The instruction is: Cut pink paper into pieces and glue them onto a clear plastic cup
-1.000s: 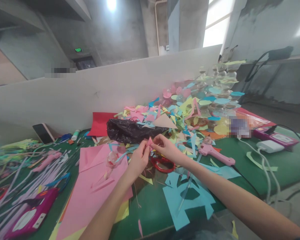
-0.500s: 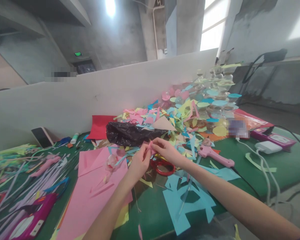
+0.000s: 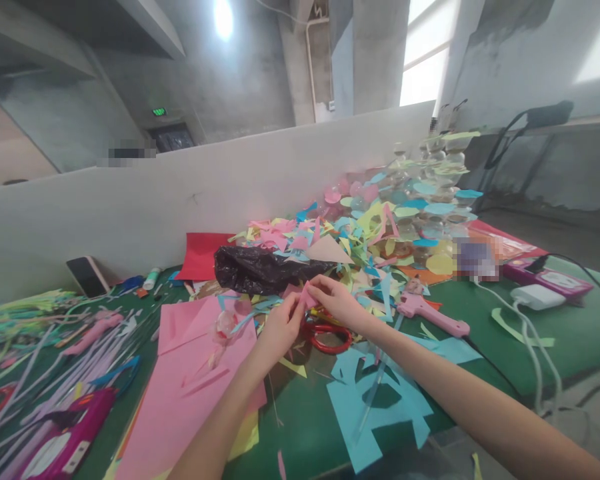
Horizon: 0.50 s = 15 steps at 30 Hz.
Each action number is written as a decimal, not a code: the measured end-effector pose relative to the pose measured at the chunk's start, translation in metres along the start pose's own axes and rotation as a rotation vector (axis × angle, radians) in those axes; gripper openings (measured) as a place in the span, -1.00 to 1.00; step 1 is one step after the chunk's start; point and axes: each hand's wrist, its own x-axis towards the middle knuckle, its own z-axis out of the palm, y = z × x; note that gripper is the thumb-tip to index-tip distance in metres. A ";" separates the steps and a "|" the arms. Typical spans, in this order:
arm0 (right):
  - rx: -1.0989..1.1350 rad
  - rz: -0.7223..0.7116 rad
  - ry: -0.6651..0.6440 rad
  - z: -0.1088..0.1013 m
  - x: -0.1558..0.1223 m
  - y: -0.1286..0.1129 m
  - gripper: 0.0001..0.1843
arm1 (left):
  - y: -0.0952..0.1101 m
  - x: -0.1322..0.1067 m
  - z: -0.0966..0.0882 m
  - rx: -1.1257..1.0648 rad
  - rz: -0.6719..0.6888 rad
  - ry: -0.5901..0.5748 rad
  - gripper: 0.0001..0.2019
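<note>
Between both hands is a small pink paper piece (image 3: 307, 295), pinched by the fingertips. My left hand (image 3: 284, 321) closes on it from the left, and my right hand (image 3: 339, 303) grips its right side. Just below the hands lie red-handled scissors (image 3: 330, 339), their blades hidden. Left of them, pink paper sheets (image 3: 180, 387) carry a clear ball with pink bits (image 3: 225, 325). Cut-up blue paper (image 3: 345, 400) rests under my right forearm. Behind the hands is a crumpled black plastic bag (image 3: 250, 270).
A pink glue gun (image 3: 433, 315) lies to the right, its cord running off the green table (image 3: 580, 333). Paper scraps (image 3: 280, 237) and stacked clear cups with paper discs (image 3: 437, 193) fill the back. A phone (image 3: 87, 277) leans at left, near pale sticks and a magenta power strip (image 3: 63, 440).
The pink paper shows a little more above the fingertips, and the fingers have shifted slightly on it. Everything on the table stays where it was.
</note>
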 end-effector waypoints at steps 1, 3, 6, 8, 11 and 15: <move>-0.002 -0.002 0.001 0.000 0.000 0.001 -0.70 | 0.000 0.000 0.000 -0.018 -0.011 -0.008 -0.71; -0.001 0.002 0.002 0.000 0.001 0.003 -0.71 | -0.002 0.001 0.000 -0.065 -0.030 -0.024 -0.71; -0.005 0.009 0.004 -0.001 0.002 0.003 -0.73 | -0.005 0.003 0.001 -0.147 -0.044 -0.066 -0.69; -0.028 0.008 0.013 -0.003 0.002 0.001 -0.73 | -0.007 0.004 0.000 -0.197 -0.051 -0.094 -0.68; -0.068 0.023 0.030 -0.005 0.002 -0.007 -0.71 | -0.006 0.005 -0.001 -0.272 -0.076 -0.121 -0.68; -0.078 0.036 0.050 -0.005 0.001 -0.016 -0.70 | 0.001 0.006 -0.006 -0.306 -0.114 -0.114 -0.68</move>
